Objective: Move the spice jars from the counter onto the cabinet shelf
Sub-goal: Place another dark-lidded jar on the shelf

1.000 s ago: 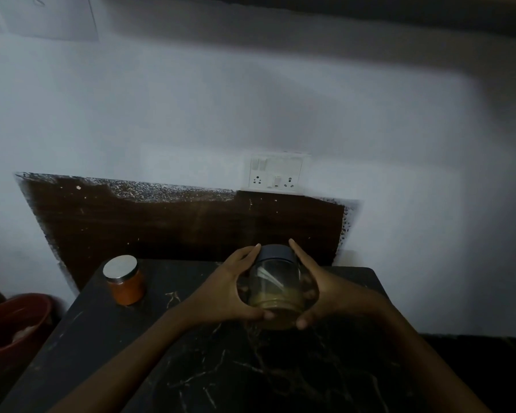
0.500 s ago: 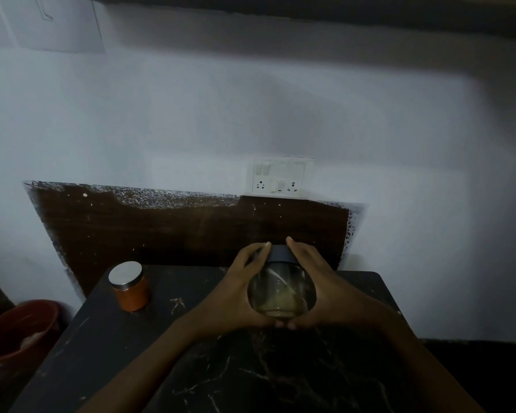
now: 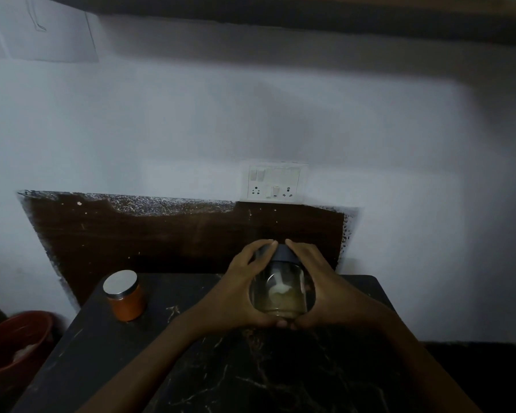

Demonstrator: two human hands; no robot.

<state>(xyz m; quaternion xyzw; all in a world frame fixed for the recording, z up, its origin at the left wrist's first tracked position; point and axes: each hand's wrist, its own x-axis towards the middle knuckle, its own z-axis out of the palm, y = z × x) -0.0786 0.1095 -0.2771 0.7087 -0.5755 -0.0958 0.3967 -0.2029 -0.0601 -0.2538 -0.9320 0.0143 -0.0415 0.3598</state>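
Observation:
A clear glass jar (image 3: 282, 289) with a dark lid and pale yellowish powder inside is held above the black marble counter (image 3: 251, 374). My left hand (image 3: 239, 293) grips its left side and my right hand (image 3: 328, 293) grips its right side; fingers wrap over the lid and thumbs meet under the base. The jar tilts with its lid away from me. A second jar (image 3: 125, 296), orange with a silver lid, stands upright on the counter's back left corner. A dark shelf edge (image 3: 310, 16) runs along the top of the view.
A dark brown backsplash panel (image 3: 161, 234) stands behind the counter, with a white switch and socket plate (image 3: 274, 183) above it. A red bucket (image 3: 15, 341) sits on the floor at the left. A white cabinet corner (image 3: 42, 28) shows at the top left.
Both hands have lifted the glass jar a little and closed tighter round it, fingertips now nearly meeting over the lid. The view has tilted upward. The orange jar has not moved.

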